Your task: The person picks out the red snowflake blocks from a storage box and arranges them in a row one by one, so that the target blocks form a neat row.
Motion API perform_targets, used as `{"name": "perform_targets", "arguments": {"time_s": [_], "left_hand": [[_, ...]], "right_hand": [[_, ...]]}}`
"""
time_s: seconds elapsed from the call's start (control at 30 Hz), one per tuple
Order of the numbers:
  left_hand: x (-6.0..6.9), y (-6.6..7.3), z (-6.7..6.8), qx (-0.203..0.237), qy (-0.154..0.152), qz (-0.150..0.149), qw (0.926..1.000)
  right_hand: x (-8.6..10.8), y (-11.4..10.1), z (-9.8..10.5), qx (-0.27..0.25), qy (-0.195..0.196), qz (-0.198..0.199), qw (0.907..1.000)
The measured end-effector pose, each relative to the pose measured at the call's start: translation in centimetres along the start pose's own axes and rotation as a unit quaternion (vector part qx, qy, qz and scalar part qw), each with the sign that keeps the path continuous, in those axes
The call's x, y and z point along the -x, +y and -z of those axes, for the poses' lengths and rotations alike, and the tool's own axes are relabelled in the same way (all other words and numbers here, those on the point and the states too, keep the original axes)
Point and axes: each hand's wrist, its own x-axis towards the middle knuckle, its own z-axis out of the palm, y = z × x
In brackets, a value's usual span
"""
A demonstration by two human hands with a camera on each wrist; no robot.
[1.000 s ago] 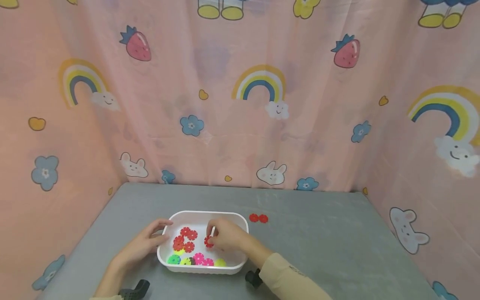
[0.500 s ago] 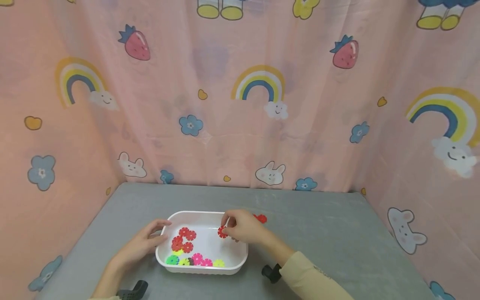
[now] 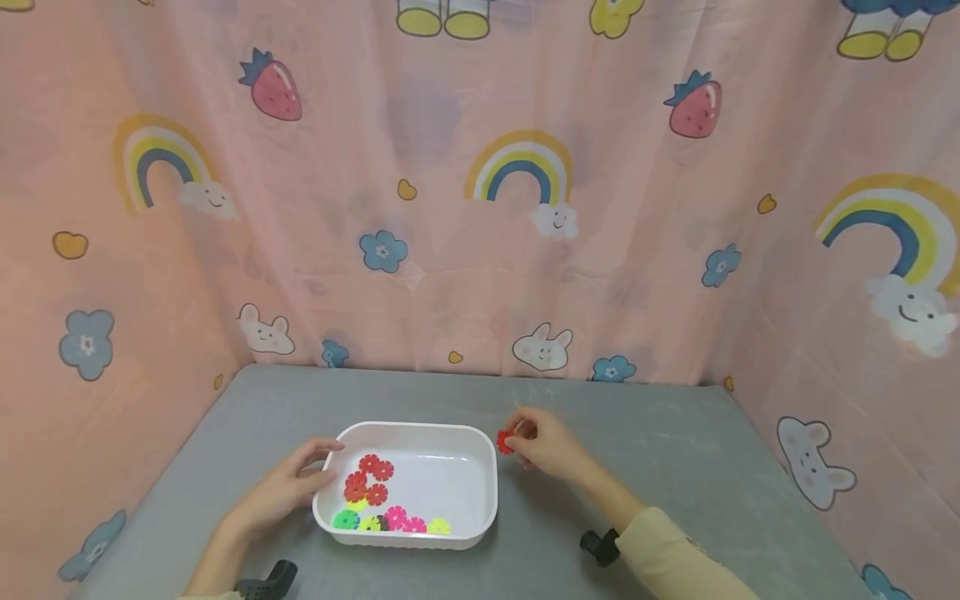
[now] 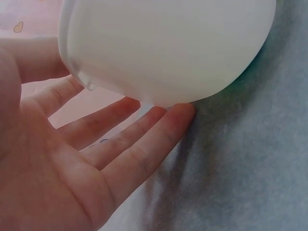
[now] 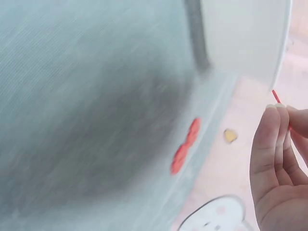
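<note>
A white tray [image 3: 405, 540] holds red, yellow, green and pink flower-shaped discs, the red ones [image 3: 377, 494] in a loose cluster at its left. My left hand [image 3: 281, 492] lies against the tray's left end; the left wrist view shows its extended fingers [image 4: 139, 154] touching the outer wall [image 4: 168, 53]. Just beyond the tray's right end, my right hand [image 3: 551, 446] pinches a red disc [image 3: 504, 442] between thumb and fingertips. That disc appears edge-on as a thin red sliver [image 5: 276, 96] in the right wrist view. Two red discs [image 5: 186, 147] lie side by side on the table there.
The grey table [image 3: 675, 483] extends to the right of the tray. A pink patterned curtain [image 3: 450, 300] hangs behind the table and along both sides. Black wrist devices [image 3: 600, 547] sit on both arms.
The right hand has moved right, out of the tray and past its right rim, with the red disc between its fingers. The left hand and the tray look unmoved.
</note>
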Motion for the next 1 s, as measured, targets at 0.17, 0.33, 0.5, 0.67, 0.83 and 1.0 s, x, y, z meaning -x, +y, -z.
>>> {"name": "perform_targets", "arguments": {"time_s": [0.17,0.33,0.5,0.67,0.83,1.0], "left_hand": [[0.1,0.1,-0.1,0.003,0.002,0.001,1.0],[0.1,0.3,-0.1,0.006,0.003,-0.001,1.0],[0.1,0.3,-0.2,0.007,0.006,0.001,1.0],[0.1,0.3,-0.3,0.008,0.008,0.006,0.9999],[0.1,0.3,-0.5,0.015,0.013,0.006,0.9998],[0.1,0.4,-0.5,0.018,0.018,0.009,0.9996]], "right_hand": [[0.0,2.3,1.3,-0.027,0.041,-0.045,0.9978],[-0.2,4.3,2.2,-0.043,0.073,-0.062,0.9944],[-0.4,5.8,2.5,-0.034,0.083,-0.084,0.9925],[-0.9,7.0,2.5,-0.015,0.097,-0.101,0.9901],[-1.6,7.9,2.3,0.008,0.1,-0.105,0.9894],[-2.0,7.9,2.3,0.037,0.095,-0.089,0.9908]]}}
